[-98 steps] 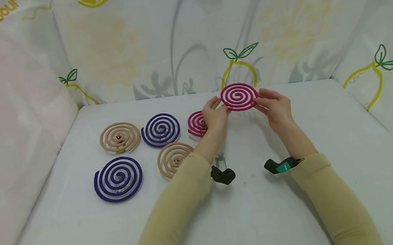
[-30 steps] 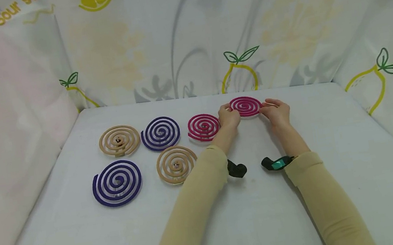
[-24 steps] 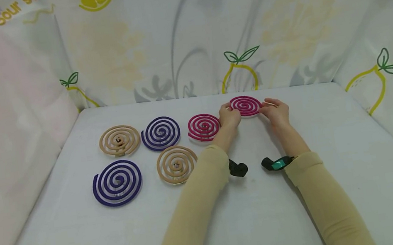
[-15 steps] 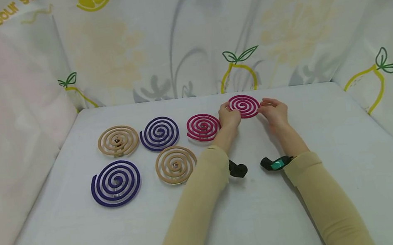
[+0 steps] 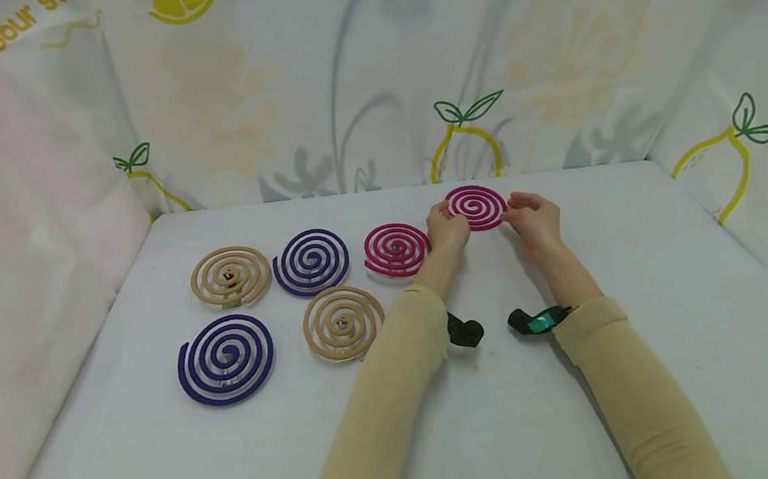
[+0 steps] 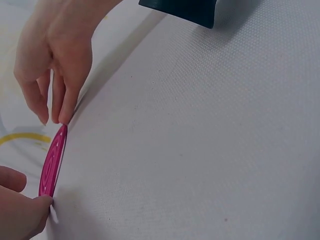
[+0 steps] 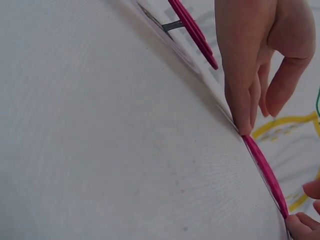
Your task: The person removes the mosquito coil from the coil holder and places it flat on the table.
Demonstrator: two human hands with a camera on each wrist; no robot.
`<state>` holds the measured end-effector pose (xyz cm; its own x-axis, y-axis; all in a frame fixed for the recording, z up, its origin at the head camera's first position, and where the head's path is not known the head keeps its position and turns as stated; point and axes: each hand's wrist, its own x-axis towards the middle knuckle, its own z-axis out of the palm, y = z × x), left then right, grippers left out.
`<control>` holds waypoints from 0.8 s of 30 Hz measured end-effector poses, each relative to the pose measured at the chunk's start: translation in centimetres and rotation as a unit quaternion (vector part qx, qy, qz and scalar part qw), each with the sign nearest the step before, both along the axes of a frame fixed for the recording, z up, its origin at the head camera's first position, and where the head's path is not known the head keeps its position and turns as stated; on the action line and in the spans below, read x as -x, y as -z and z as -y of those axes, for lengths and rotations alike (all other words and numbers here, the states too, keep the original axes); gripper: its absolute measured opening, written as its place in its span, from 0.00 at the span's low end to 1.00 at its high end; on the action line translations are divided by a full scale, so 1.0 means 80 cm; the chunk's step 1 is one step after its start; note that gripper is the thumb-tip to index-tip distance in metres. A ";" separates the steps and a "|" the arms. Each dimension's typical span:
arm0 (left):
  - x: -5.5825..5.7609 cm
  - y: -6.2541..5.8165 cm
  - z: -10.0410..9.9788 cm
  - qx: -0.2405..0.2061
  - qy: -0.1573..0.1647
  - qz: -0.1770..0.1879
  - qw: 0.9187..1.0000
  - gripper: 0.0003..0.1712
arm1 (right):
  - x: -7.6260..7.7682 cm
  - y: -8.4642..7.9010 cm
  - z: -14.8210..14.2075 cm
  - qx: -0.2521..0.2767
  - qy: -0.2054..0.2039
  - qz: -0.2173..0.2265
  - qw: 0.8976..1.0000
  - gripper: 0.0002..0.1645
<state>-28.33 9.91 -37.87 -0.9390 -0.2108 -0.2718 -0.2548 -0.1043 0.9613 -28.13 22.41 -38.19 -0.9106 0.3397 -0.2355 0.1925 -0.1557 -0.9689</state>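
Observation:
My left hand (image 5: 447,229) pinches the left edge of a pink mosquito coil (image 5: 475,208) near the back of the table. At its right edge, the fingertips of my right hand (image 5: 536,220) grip the same coil. Seen edge-on in the left wrist view, the coil (image 6: 52,162) spans both hands. The right wrist view shows it low by the white surface; whether it touches is hard to tell. Just left of my left hand sits another pink coil (image 5: 396,249), raised on a small metal stand (image 7: 173,26).
On the left stand two purple coils, one behind (image 5: 312,262) and one in front (image 5: 226,360), and two tan coils, one behind (image 5: 230,276) and one nearer (image 5: 343,322). A lemon-print curtain (image 5: 300,63) rises behind the white table (image 5: 529,432).
Over the last few seconds both hands have lowered the pink coil toward the table. My left hand shifted right, uncovering the other pink coil. In the last half second almost nothing moves.

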 end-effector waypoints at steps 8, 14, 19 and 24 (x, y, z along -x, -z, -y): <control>-0.001 0.001 0.000 -0.006 0.013 -0.004 1.000 0.29 | -0.001 0.001 0.001 0.003 0.000 -0.006 1.000 0.32; -0.002 0.002 0.001 -0.011 0.014 -0.021 1.000 0.31 | -0.001 0.002 0.001 -0.004 -0.003 -0.003 1.000 0.33; -0.005 0.004 0.004 -0.024 0.019 -0.028 0.999 0.31 | 0.000 0.003 0.001 -0.006 -0.006 -0.007 1.000 0.32; -0.011 0.002 0.008 -0.025 0.032 -0.033 0.999 0.33 | -0.001 0.001 0.002 -0.012 -0.008 -0.016 1.000 0.32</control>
<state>-27.44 9.28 -38.05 -0.9664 -0.1384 -0.2166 -0.1978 -0.1377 0.9705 -28.08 22.27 -38.28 -0.9227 0.3304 -0.1984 0.1641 -0.1290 -0.9780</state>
